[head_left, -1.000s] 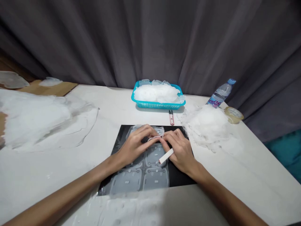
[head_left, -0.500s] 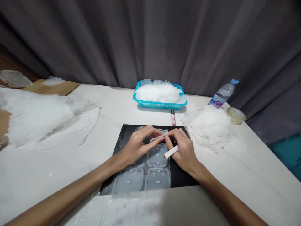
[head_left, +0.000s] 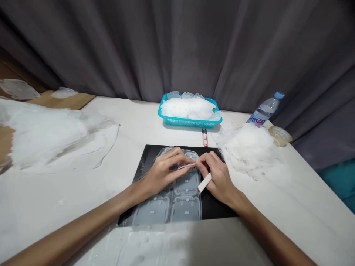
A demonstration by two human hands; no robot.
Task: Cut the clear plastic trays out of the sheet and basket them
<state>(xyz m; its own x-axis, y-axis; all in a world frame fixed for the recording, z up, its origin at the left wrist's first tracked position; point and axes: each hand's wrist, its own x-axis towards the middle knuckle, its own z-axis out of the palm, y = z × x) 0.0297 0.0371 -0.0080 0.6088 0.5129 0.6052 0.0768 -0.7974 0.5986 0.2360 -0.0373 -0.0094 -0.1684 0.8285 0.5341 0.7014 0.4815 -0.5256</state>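
My left hand (head_left: 163, 168) is closed, pinching the edge of a translucent plastic piece (head_left: 190, 155) between thumb and fingers. Opposite it, my right hand (head_left: 217, 173) is closed around a slim tool with a white handle (head_left: 204, 183); the working end is hidden at the fingertips. Those fingertips meet the plastic right beside my left fingers. Below lies a translucent plastic sheet (head_left: 186, 210) moulded with several rounded-square lid shapes. It rests on a black board (head_left: 219, 207) and runs over its front edge.
A blue basket (head_left: 191, 122) heaped with white translucent pieces stands behind the board. Small pink-handled snips (head_left: 205, 138) lie before it. Plastic piles sit left (head_left: 47, 136) and right (head_left: 249, 146). A water bottle (head_left: 264, 109) and tape roll (head_left: 280, 136) stand far right, cardboard (head_left: 74, 99) far left.
The white handle has swung slightly down and right with my right hand. The plastic edge at my left fingers sits flatter. The whole view has shifted a little.
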